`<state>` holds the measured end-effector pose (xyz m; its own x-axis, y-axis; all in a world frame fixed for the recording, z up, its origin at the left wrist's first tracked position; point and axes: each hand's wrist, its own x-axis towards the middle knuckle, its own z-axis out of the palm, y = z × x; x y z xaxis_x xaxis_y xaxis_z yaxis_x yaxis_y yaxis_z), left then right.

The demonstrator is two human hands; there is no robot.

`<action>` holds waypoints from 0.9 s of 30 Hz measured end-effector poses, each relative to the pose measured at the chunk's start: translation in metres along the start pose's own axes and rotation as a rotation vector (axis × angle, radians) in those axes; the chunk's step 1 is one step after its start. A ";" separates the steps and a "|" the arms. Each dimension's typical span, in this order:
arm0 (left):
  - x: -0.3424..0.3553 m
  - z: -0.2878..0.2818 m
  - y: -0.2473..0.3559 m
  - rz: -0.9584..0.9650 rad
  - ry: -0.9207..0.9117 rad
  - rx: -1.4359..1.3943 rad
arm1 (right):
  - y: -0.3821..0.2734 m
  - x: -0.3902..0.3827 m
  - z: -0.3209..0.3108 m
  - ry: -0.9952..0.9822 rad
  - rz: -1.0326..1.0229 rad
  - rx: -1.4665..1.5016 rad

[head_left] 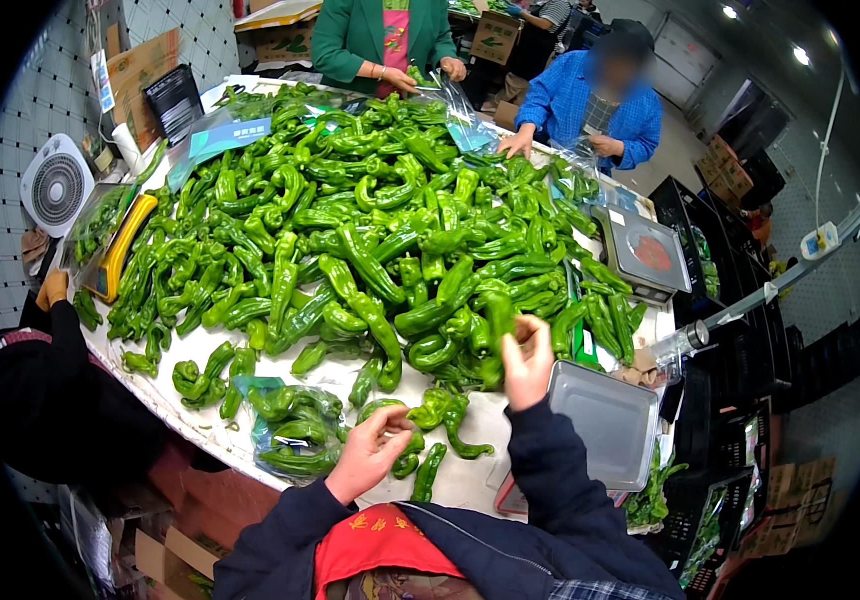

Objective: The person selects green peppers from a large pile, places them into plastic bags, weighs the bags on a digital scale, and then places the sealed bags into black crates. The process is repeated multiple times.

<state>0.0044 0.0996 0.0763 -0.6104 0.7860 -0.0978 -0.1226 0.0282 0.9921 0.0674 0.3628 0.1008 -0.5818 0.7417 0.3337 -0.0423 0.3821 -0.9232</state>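
My right hand is at the near edge of a big heap of long green peppers. Its fingers are closed on a green pepper, which is blurred by motion. Lower and to the left, my left hand is half curled, its fingers a little apart, with nothing plainly in it. A few loose peppers lie on the white tabletop beside its fingertips. Just left of that hand rests a clear plastic bag filled with green peppers.
A scale with a grey tray stands at my right, and another scale lies beyond it. A yellow-edged device and a white fan are at the left. Across the table are people in green and blue; another sits left.
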 end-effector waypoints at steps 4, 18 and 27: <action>0.022 0.027 -0.002 0.075 -0.014 -0.331 | -0.047 -0.048 0.020 -0.386 0.053 0.108; 0.020 0.005 -0.013 -0.383 0.059 -0.593 | 0.128 0.189 -0.044 -0.417 -0.064 -1.012; 0.021 0.005 -0.014 -0.348 0.091 -0.564 | 0.036 0.125 -0.073 -0.305 -0.352 -0.978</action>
<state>-0.0026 0.1186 0.0608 -0.5215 0.7335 -0.4358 -0.6999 -0.0756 0.7102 0.0522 0.5093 0.1230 -0.8469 0.3876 0.3642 0.3410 0.9212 -0.1873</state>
